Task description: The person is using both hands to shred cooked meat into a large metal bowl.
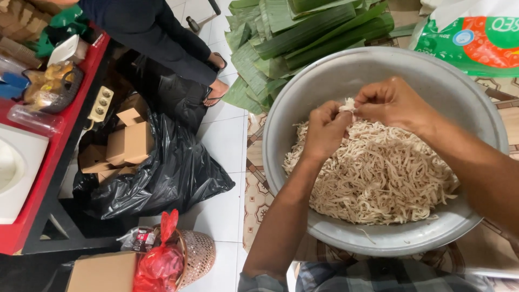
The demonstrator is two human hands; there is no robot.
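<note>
A wide grey metal basin [324,81] sits in front of me, holding a heap of pale shredded meat [378,178]. Over the heap, my left hand [323,130] and my right hand [392,103] meet, both pinching one small pale piece of meat [349,105] between their fingertips. The piece is held just above the pile, near the basin's far side.
Folded green banana leaves [292,38] lie behind the basin. A green and white plastic bag [470,38] is at the top right. A black rubbish bag with cardboard boxes [157,162] sits left, beside another person's legs [173,43], a red shelf [32,189] and a wicker basket [194,254].
</note>
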